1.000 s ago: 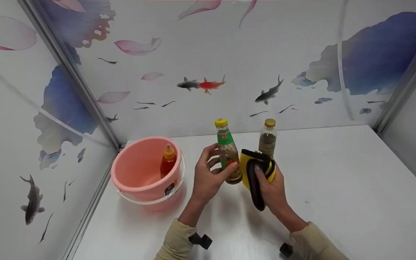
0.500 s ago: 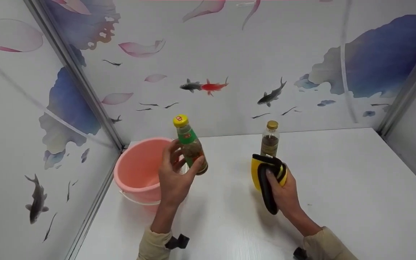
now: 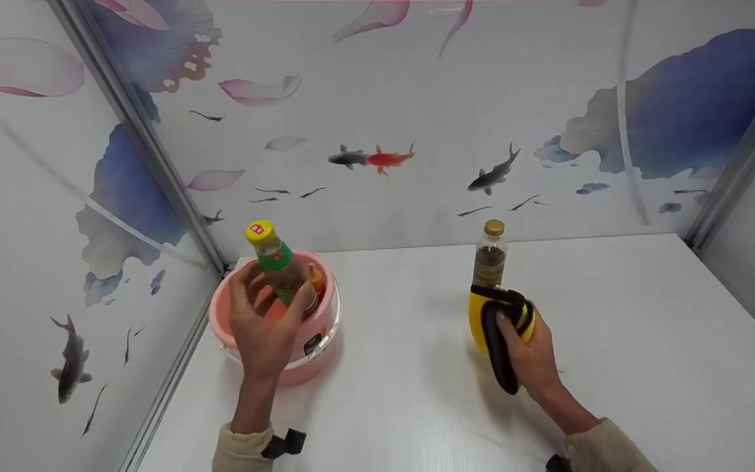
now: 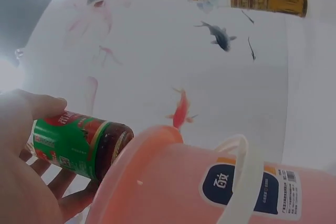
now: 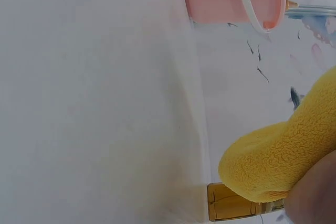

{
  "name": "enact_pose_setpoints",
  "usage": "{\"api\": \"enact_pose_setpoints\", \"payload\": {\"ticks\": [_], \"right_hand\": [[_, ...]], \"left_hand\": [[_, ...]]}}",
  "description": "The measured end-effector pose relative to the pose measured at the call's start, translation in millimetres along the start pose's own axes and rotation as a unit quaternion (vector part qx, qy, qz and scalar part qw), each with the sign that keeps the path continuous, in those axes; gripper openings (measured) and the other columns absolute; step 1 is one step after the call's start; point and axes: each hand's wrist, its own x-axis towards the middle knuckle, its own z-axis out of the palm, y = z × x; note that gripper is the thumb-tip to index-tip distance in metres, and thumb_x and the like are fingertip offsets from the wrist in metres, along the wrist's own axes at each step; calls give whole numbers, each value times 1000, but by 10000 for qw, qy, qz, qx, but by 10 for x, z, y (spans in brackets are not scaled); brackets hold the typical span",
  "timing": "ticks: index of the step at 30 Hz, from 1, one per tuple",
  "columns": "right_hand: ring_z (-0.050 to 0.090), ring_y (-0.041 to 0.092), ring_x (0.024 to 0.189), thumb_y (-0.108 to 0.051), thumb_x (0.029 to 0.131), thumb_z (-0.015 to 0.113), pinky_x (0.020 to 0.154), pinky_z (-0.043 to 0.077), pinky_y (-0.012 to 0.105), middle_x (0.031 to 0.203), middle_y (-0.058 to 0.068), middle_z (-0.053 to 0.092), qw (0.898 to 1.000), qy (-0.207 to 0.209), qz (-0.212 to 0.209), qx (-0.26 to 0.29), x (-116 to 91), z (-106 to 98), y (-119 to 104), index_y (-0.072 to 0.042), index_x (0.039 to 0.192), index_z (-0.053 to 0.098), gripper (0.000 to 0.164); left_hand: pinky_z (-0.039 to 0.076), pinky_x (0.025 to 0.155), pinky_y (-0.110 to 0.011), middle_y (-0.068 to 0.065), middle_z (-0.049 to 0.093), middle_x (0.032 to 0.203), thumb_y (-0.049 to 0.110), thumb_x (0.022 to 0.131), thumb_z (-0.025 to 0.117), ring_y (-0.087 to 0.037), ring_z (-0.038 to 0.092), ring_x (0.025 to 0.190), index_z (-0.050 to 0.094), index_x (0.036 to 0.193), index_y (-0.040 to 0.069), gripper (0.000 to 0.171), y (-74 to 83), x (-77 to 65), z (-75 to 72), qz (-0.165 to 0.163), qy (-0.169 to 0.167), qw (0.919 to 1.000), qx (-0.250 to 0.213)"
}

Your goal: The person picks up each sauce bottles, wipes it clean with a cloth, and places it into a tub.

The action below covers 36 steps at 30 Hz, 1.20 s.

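My left hand (image 3: 263, 337) grips a glass sauce bottle (image 3: 276, 259) with a yellow cap and green label, tilted over the mouth of a pink bucket (image 4: 163, 184). In the left wrist view the bottle's base is right at the bucket's rim, thumb on one side and fingers on the other. Inside the bucket, partly hidden behind the held bottle, is an orange-topped squeeze bottle (image 3: 316, 278). My right hand (image 3: 535, 354) holds a folded yellow cloth (image 5: 273, 156) with black edging. Just behind the cloth a gold-capped bottle (image 3: 489, 259) of brownish liquid stands upright on the table.
The white table (image 3: 404, 367) meets a back wall (image 3: 377, 210) printed with fish and petals. Side panels with metal corner strips (image 3: 174, 190) close in the left and right. A white handle (image 4: 244, 182) hangs down the bucket's outside.
My left hand has carried the sauce bottle leftward from beside the cloth to over the bucket, tilting it more. My right hand has shifted slightly right and down, still holding the cloth.
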Motion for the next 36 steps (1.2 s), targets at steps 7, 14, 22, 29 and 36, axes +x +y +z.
{"api": "enact_pose_setpoints", "payload": {"ticks": [7,14,22,29,36], "right_hand": [[71,17,96,-18,107,70,84,63,25,111,2,71,10000,35,62,4,0,-12,8,-7,132,65,28],[71,18,97,-20,108,69,84,63,26,113,4,71,9998,-59,174,50,-13,-14,9,-7,134,64,29],[71,18,98,-21,107,69,85,63,26,114,4,70,9998,-107,182,-22,-10,-8,15,-8,134,64,30],[71,18,97,-19,107,69,85,63,26,113,4,71,9998,-138,113,1,-13,-3,28,-7,133,64,29],[72,18,96,-17,107,69,84,63,26,111,3,71,9998,-159,89,33,-13,-1,26,-6,132,64,27]], "left_hand": [[60,103,-28,-4,61,147,17,88,92,-23,66,135,52,149,10,73,-123,-32,-65,-197,-22,9990,397],[62,100,-47,-9,60,147,15,87,93,-28,67,131,48,153,12,80,-186,-51,-87,-503,-136,9962,693],[63,99,-52,-11,63,147,17,88,93,-32,69,129,49,153,12,78,-164,-27,-94,-658,-314,9933,901],[62,104,-53,-8,66,145,20,89,92,-31,70,128,51,152,13,76,-162,-25,-101,-720,-310,9929,891],[63,101,-49,-5,67,144,20,89,92,-27,71,127,56,153,17,73,-178,-21,-132,-726,-371,9918,980]]}}
